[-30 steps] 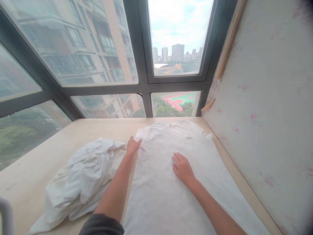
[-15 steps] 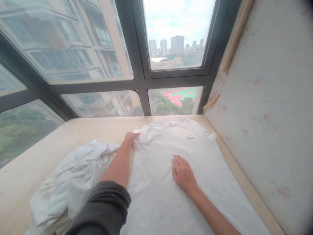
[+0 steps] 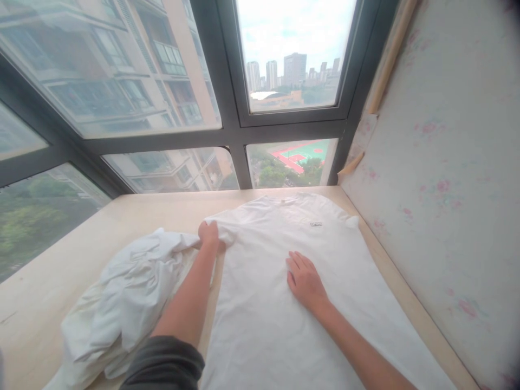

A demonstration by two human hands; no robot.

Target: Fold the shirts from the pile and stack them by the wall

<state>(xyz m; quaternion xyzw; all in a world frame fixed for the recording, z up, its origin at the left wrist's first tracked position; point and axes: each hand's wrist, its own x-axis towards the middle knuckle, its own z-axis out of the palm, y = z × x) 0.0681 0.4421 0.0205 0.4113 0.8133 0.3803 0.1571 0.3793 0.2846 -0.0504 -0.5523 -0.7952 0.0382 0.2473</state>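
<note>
A white T-shirt (image 3: pixel 264 303) lies spread out on the ledge, its neckline toward the window and a small dark label print on the chest. My left hand (image 3: pixel 208 233) is closed on the shirt's left sleeve, which is stretched out to the side. My right hand (image 3: pixel 306 281) lies flat on the middle of the shirt's chest with its fingers extended. Left of my left forearm is a crumpled heap of white cloth (image 3: pixel 130 287). The shirt's lower hem is out of view.
The pale ledge (image 3: pixel 36 309) runs up to a dark window frame (image 3: pixel 170 142) at the back and left. A wall with flowered paper (image 3: pixel 434 227) borders the right side, its paper peeling (image 3: pixel 351 167) near the window corner.
My left hand has moved left, drawing the sleeve outward from the shirt's body and smoothing the shoulder. My right hand stays at nearly the same spot on the chest.
</note>
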